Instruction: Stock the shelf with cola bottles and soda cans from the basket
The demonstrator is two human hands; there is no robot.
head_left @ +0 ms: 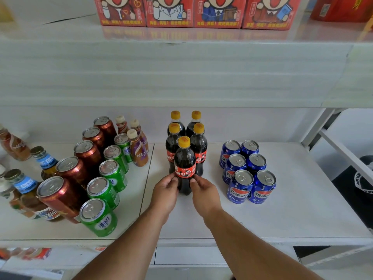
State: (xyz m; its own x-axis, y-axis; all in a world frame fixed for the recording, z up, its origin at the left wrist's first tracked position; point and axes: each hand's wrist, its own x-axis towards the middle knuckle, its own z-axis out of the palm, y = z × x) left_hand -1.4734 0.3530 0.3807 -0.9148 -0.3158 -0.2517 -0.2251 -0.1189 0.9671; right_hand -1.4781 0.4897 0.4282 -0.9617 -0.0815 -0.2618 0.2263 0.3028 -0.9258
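Five dark plastic cola bottles (184, 164) with yellow caps, frame centre; left hand (164, 190) and right hand (203, 191) fingers hold the front one. Six blue soda cans (247, 172) at right on white shelf (292, 199).

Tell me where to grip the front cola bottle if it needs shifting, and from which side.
Grip the front cola bottle at mid-body, around the red label, coming from the front shelf edge. It stands upright with four more bottles right behind it, so the back is blocked, while the sides and front are open. Both hands, left and right, hold it that way now, at the label's lower edge.
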